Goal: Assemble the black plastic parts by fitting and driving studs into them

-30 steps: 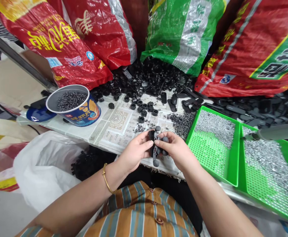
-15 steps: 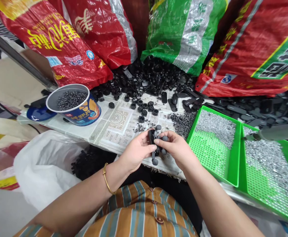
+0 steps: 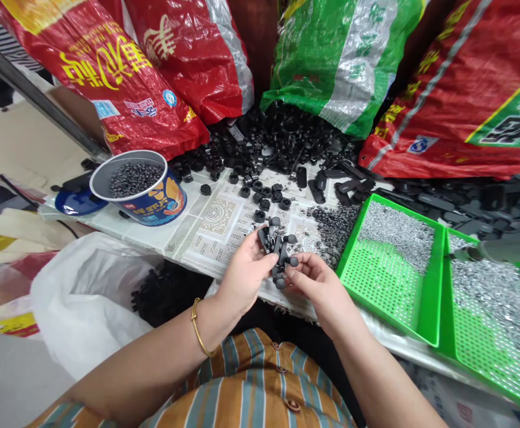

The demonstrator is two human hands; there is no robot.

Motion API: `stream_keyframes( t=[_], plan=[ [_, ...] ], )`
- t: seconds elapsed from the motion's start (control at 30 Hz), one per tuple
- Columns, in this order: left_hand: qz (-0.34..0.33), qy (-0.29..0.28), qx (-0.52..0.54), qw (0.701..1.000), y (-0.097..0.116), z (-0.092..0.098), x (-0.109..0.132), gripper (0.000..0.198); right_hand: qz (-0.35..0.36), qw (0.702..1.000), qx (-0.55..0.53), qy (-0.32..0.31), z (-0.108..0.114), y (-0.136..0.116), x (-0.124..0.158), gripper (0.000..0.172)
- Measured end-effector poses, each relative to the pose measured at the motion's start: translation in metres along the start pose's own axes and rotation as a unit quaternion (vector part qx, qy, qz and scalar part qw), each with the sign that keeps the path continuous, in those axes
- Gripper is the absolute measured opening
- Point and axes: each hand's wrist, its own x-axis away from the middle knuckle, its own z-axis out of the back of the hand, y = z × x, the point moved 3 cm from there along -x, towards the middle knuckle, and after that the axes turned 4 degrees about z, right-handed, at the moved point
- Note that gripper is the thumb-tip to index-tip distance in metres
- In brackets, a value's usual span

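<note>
While my left hand (image 3: 244,270) pinches the black knobbed assembly (image 3: 280,248) between its fingers, I cannot tell whether my right hand (image 3: 320,286) just beside grips it, and slack left fingertips could drop it.

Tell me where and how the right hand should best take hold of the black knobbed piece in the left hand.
Probably by the rounded knob nearest the right hand, pinched from the right: it sticks out on that side of the black knobbed piece, while the left hand grips the opposite side.
</note>
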Motion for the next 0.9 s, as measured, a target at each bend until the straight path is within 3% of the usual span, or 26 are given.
stream_keyframes(
  t=[0.3,0.53,0.7,0.9],
  plan=[
    [-0.042,-0.011,0.015,0.999,-0.003,-0.003,0.004,0.055,-0.008,1.0,0.023,0.0,-0.007,0.001,-0.011,0.03],
    [-0.012,-0.015,0.036,0.999,-0.003,-0.004,0.006,0.059,-0.038,0.999,0.002,-0.014,-0.003,-0.004,-0.003,0.026],
    [0.03,-0.015,0.036,0.999,0.001,-0.001,0.006,0.055,0.023,0.997,0.069,-0.008,0.006,-0.023,-0.007,0.037],
    [0.064,-0.044,0.035,0.996,0.001,-0.002,0.007,0.057,0.061,0.988,0.134,-0.048,0.003,-0.029,-0.025,0.029]
  ],
)
